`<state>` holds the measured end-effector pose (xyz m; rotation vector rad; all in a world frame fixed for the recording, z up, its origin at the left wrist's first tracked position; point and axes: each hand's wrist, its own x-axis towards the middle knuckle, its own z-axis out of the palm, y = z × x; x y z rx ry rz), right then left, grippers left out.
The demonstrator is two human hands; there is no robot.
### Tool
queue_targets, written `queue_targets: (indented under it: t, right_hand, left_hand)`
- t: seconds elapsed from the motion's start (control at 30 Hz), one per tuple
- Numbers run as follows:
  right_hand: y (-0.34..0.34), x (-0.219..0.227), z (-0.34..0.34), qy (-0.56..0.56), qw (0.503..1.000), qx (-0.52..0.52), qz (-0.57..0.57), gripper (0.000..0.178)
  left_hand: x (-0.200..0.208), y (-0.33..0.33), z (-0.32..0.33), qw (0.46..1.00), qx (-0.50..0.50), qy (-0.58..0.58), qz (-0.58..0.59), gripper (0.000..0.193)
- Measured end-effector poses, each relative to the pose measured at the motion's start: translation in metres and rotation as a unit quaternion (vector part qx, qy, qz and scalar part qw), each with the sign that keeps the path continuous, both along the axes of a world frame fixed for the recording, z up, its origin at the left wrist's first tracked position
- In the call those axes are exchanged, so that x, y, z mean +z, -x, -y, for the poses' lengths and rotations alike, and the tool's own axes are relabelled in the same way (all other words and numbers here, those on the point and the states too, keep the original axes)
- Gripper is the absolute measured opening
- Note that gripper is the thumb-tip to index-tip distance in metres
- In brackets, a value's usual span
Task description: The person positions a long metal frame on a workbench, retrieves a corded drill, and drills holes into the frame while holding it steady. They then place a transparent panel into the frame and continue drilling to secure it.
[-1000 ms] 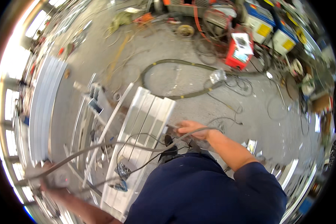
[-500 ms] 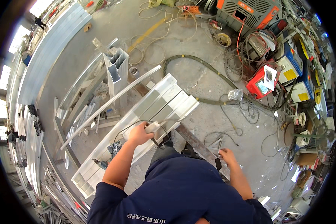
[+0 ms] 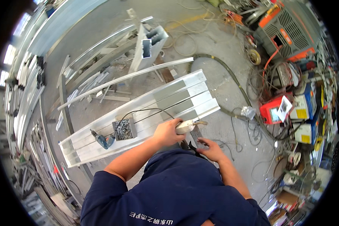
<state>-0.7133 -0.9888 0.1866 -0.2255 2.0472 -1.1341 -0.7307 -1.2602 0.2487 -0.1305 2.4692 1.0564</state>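
Note:
My left hand (image 3: 168,132) is closed around a white hand tool with a curved metal tip (image 3: 185,127), held over the right end of a set of silver metal profiles (image 3: 147,109). A thin black cable (image 3: 147,109) loops from beside a box of screws (image 3: 125,130) to this hand. My right hand (image 3: 211,149) is close to my body, thumb and fingers apart, with nothing visible between them. Beside its fingertips is a black tool (image 3: 192,146), partly hidden; I cannot tell its kind. A blue cordless drill (image 3: 103,140) lies on the profiles, left of the box.
A long metal strip (image 3: 128,81) crosses behind the profiles, near an upright hollow profile (image 3: 147,49). A thick dark hose (image 3: 233,77) curves over the floor. To the right are a red machine (image 3: 271,112), blue-and-white boxes (image 3: 304,107) and a grey-and-orange machine (image 3: 290,34).
The view has turned, so the profiles and drill show more fully. My left hand, with the white tool, has moved right; my right hand has come in toward it, its fingers now apart.

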Motion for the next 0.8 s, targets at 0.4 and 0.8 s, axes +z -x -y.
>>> queue_targets:
  t: [0.4,0.8]
  right_hand:
    - [-0.082,0.036,0.045,0.183,0.972,0.133,0.068,0.035]
    - [-0.150,0.006,0.051,0.485,0.695,-0.282,0.450,0.049]
  left_hand:
    - [0.011,-0.169,-0.056,0.961,0.272,-0.033,0.032,0.055]
    - [0.035,-0.313,0.016,0.976,-0.007,0.171,-0.134,0.057]
